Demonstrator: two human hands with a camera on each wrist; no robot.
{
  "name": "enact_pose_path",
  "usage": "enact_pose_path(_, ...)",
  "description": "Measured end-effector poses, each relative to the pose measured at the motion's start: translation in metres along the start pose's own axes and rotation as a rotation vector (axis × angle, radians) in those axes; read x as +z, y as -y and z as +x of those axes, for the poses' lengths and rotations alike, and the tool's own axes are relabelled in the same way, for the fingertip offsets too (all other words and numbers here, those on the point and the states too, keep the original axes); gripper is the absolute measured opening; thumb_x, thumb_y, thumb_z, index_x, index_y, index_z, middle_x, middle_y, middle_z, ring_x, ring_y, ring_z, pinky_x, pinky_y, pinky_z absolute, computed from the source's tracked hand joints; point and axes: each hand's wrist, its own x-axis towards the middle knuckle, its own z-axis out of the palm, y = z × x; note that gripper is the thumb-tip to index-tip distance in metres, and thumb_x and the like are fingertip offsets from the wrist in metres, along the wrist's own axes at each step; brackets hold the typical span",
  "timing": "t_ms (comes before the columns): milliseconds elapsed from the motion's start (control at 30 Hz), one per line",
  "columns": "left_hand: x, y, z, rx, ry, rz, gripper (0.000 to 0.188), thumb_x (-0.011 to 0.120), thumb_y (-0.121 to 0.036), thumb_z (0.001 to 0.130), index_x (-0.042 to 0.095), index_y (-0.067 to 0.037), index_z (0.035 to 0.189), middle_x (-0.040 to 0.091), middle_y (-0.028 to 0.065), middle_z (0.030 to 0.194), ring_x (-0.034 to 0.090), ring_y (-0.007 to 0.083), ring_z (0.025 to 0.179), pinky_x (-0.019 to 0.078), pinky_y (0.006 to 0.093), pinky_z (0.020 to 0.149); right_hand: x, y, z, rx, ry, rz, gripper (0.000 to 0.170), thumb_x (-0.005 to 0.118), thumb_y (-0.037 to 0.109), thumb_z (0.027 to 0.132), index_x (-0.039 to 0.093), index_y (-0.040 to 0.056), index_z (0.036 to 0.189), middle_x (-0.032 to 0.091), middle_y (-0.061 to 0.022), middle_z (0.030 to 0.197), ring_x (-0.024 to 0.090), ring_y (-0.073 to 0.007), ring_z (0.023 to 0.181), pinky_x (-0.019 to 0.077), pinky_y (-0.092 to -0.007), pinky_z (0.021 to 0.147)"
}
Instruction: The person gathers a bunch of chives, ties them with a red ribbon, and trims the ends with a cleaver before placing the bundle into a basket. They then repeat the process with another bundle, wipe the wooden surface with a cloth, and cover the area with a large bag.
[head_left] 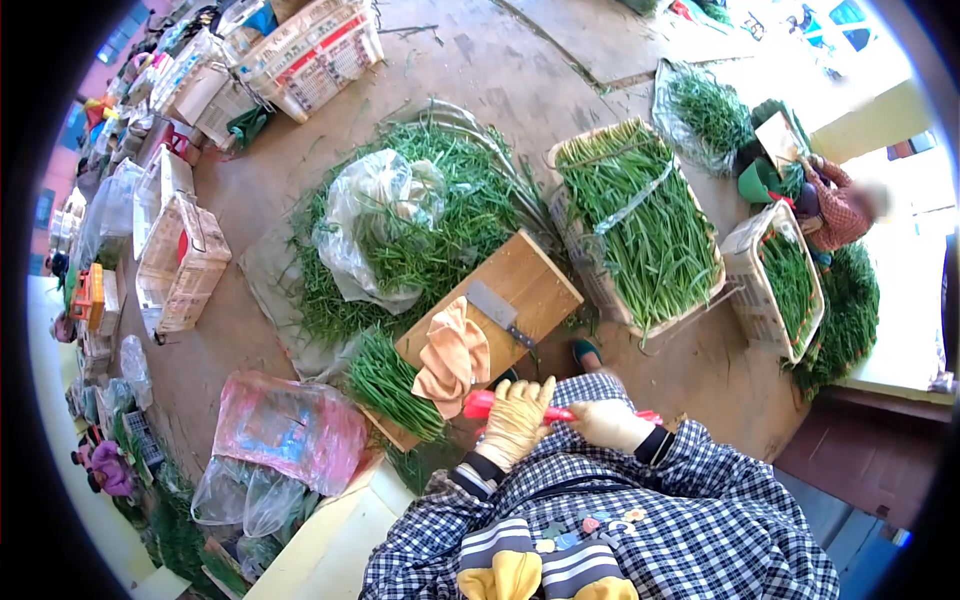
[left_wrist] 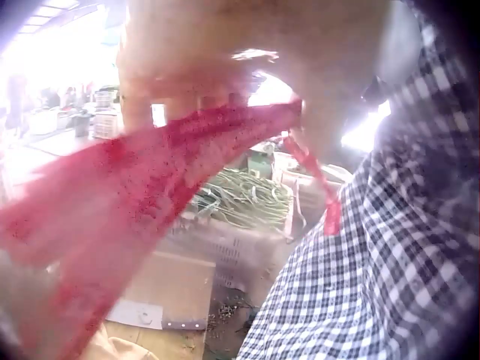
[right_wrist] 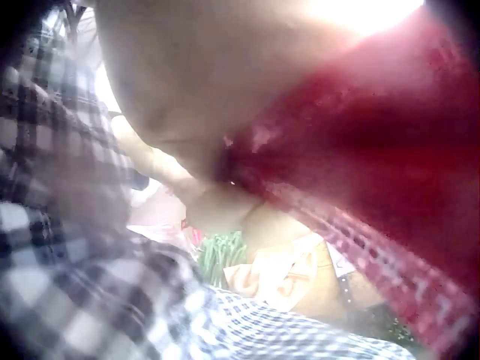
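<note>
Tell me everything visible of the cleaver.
The cleaver has a broad, flat, grey blade that looks like metal and a narrow dark handle with pale, rivet-like spots. It lies flat on the wooden board, the handle's end near the board's edge. The blade lies beside the crumpled orange cloth; whether they touch is unclear.

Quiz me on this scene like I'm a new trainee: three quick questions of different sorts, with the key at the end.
1. Multiple choice: the left hand and right hand both grip
A) a plastic crate
B) the red strip
C) a green bucket

2. True or false: the cleaver lies on the wooden board.

3. Short answer: what lies crumpled between the cleaver and the bunch of greens on the board?

Key: 1 B; 2 true; 3 a peach cloth.
</note>
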Motion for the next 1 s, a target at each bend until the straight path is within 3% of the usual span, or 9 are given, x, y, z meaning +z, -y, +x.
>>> enact_pose_path(200, 0.027, 0.041, -0.045, -0.371, -0.359, -0.355, 0.078, 0.077, -0.032, 0.08, 0.046, -0.003, 0.145, 0.055, 0.0183, 0.136, 0.052, 0.0355, 0.126, 0.0406, 0.0478, 0.106, 0.005, -0.066, 0.002, 0.399, -0.12, 0.157, 0.033, 0.061, 0.038, 0.097, 0.069, 0.0084, 0.109, 0.072, -0.021, 0.096, 0.069, -0.0389, 0.095, 0.054, -0.0463, 0.085)
enact_pose_path(400, 0.091, 0.068, -0.107, -0.537, -0.066, -0.373, 0.072, 0.076, -0.028, 0.081, 0.048, 0.0, 0.14, 0.056, 0.0242, 0.132, 0.055, 0.0403, 0.122, 0.0452, 0.0477, 0.104, 0.067, -0.184, 0.013, 0.61, -0.159, 0.202, 0.04, 0.063, 0.04, 0.093, 0.063, 0.0078, 0.116, 0.071, -0.0222, 0.099, 0.068, -0.0414, 0.096, 0.0528, -0.0505, 0.085)
enact_pose_path(533, 0.115, 0.068, -0.116, -0.608, 0.108, -0.404, 0.072, 0.076, -0.035, 0.082, 0.05, -0.002, 0.14, 0.057, 0.0235, 0.133, 0.056, 0.0396, 0.121, 0.0466, 0.047, 0.102, 0.11, -0.225, 0.022, 0.684, -0.116, -0.073, 0.084, 0.073, 0.049, 0.085, 0.043, -0.0019, 0.145, 0.067, -0.0267, 0.116, 0.063, -0.0379, 0.115, 0.0511, -0.046, 0.096)
enact_pose_path(600, 0.122, 0.071, -0.12, -0.712, 0.261, -0.453, 0.072, 0.073, -0.041, 0.084, 0.051, -0.001, 0.139, 0.057, 0.0247, 0.134, 0.057, 0.0401, 0.122, 0.0476, 0.0474, 0.101, 0.114, -0.221, 0.026, 0.791, 0.059, 0.239, 0.081, 0.073, 0.047, 0.088, 0.046, -0.0052, 0.143, 0.067, -0.0255, 0.119, 0.063, -0.035, 0.117, 0.0509, -0.0427, 0.097)
enact_pose_path(667, 0.124, 0.072, -0.122, -0.728, 0.331, -0.538, 0.062, 0.068, -0.047, 0.088, 0.059, 0.0, 0.128, 0.063, 0.0284, 0.124, 0.061, 0.0437, 0.114, 0.0497, 0.0471, 0.097, 0.151, -0.219, 0.015, 0.456, -0.171, 0.633, 0.065, 0.07, 0.038, 0.094, 0.051, -0.0038, 0.14, 0.068, -0.0229, 0.121, 0.066, -0.0299, 0.113, 0.0505, -0.0382, 0.098)
enact_pose_path(700, 0.121, 0.072, -0.119, -0.736, 0.378, -0.627, 0.058, 0.067, -0.046, 0.089, 0.061, 0.001, 0.123, 0.065, 0.0285, 0.118, 0.063, 0.044, 0.109, 0.0507, 0.047, 0.094, 0.088, -0.154, 0.002, 0.633, -0.034, 0.899, 0.055, 0.068, 0.03, 0.098, 0.053, -0.0045, 0.138, 0.068, -0.021, 0.123, 0.066, -0.0264, 0.111, 0.0496, -0.0356, 0.098)
enact_pose_path(733, 0.118, 0.071, -0.117, -0.745, 0.426, -0.717, 0.055, 0.066, -0.046, 0.09, 0.064, 0.001, 0.118, 0.068, 0.0287, 0.111, 0.065, 0.0442, 0.105, 0.0516, 0.0469, 0.091, 0.1, -0.131, -0.009, 0.394, -0.309, 1.068, 0.031, 0.07, 0.022, 0.094, 0.064, 0.0005, 0.116, 0.064, -0.0037, 0.088, 0.06, -0.0165, 0.083, 0.0514, -0.0339, 0.078)
enact_pose_path(867, 0.103, 0.069, -0.103, -0.763, 0.482, -0.566, 0.048, 0.068, -0.045, 0.089, 0.066, -0.003, 0.111, 0.07, 0.0257, 0.107, 0.067, 0.0428, 0.102, 0.0525, 0.0463, 0.087, 0.099, -0.109, -0.032, 0.418, -0.133, 0.642, 0.063, 0.071, 0.044, 0.092, 0.058, -0.0014, 0.134, 0.068, -0.0258, 0.121, 0.066, -0.0368, 0.114, 0.0515, -0.0419, 0.097)
enact_pose_path(1000, 0.1, 0.077, -0.113, -0.75, 0.457, -0.608, 0.041, 0.068, -0.041, 0.089, 0.066, -0.006, 0.111, 0.071, 0.0237, 0.106, 0.067, 0.0419, 0.1, 0.0527, 0.0458, 0.087, 0.107, -0.111, -0.028, 0.449, -0.179, 0.425, 0.036, 0.076, 0.03, 0.088, 0.07, 0.0022, 0.11, 0.073, -0.0205, 0.104, 0.072, -0.0327, 0.093, 0.0556, -0.0387, 0.084)
